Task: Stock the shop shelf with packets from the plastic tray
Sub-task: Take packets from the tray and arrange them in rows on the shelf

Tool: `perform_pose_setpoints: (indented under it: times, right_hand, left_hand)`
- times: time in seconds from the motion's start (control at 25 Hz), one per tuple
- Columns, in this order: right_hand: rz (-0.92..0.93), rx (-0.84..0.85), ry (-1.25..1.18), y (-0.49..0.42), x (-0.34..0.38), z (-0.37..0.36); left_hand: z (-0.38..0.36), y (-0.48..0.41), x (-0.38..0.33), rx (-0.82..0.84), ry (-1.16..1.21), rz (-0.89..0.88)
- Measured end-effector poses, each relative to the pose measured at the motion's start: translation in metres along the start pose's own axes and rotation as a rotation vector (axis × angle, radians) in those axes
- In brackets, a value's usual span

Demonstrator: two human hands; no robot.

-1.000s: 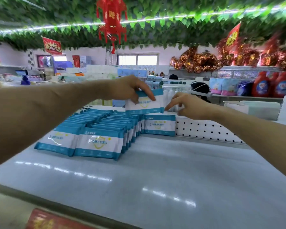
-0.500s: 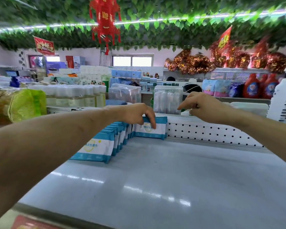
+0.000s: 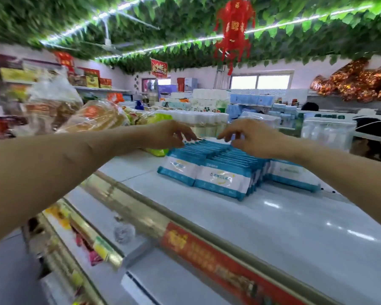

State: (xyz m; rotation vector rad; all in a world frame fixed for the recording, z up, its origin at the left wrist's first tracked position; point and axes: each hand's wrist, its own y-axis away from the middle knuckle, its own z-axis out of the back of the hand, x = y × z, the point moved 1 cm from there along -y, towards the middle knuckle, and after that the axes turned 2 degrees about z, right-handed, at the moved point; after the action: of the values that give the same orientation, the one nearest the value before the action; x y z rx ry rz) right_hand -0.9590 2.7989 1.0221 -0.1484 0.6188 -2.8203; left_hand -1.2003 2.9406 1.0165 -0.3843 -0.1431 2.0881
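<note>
Shelf (image 3: pixel 295 227): one grey top, running from 7 o'clock to 3 o'clock of the view. Stocking step in hand, judged partway, with bare surface from 4 to 6 o'clock of the packets left to fill.
Packet rows (image 3: pixel 222 179): two, side by side near the view's centre, blue-and-white, standing on edge and leaning toward 12 o'clock. Too blurred to count packet by packet, clearly many in each. By judgement being squared up at the far end. Next move calls for a light press from both sides to even the tops without toppling the lean, then a reach to the tray for more.
Single packet (image 3: pixel 293 175): one face showing, at 3 o'clock of the rows and just beside them. Likely the start of a third row, with anything behind it hidden by the right forearm.
Left hand (image 3: pixel 169 134): one, at 11 o'clock of the rows, over their far end. Released, fingers loosely bent, grasping nothing. Fingertips (image 3: pixel 190 137) at or just above the packet tops, contact lost in blur.
Right hand (image 3: pixel 255 139): one, at 1 o'clock of the rows, over the same far end. Likewise released and empty.
Plastic tray: none in view, place impossible to tell.
</note>
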Motion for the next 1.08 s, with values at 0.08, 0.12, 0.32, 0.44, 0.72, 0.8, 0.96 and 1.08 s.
perform_pose_setpoints:
  times: [0.08, 0.12, 0.32, 0.44, 0.72, 0.8, 0.96, 1.08]
  right_hand:
    - [0.152, 0.005, -0.041, -0.046, 0.058, -0.025]
    - [0.225, 0.009, -0.07, -0.067, 0.091, -0.04]
    - [0.562, 0.114, -0.195, -0.129, 0.262, -0.128]
    - [0.686, 0.313, -0.226, -0.12, 0.352, -0.202]
    - [0.698, 0.964, -0.293, 0.016, 0.42, -0.403]
    - [0.652, 1.082, -0.313, 0.06, 0.42, -0.447]
    - [0.651, 1.1, -0.286, 0.119, 0.404, -0.494]
    - [0.642, 1.037, -0.307, 0.135, 0.394, -0.5]
  left_hand:
    - [0.021, 0.069, 0.044, -0.037, -0.024, 0.128]
    - [0.028, 0.106, 0.064, -0.056, -0.042, 0.19]
    - [0.025, 0.285, 0.129, -0.055, -0.082, 0.505]
    - [-0.016, 0.387, 0.14, -0.033, -0.05, 0.703]
    - [-0.2, 0.546, 0.113, 0.2, 0.138, 0.997]
    - [-0.256, 0.572, 0.1, 0.287, 0.201, 1.01]
    - [-0.326, 0.594, 0.072, 0.461, 0.268, 0.958]
    - [-0.346, 0.605, 0.063, 0.464, 0.261, 0.902]
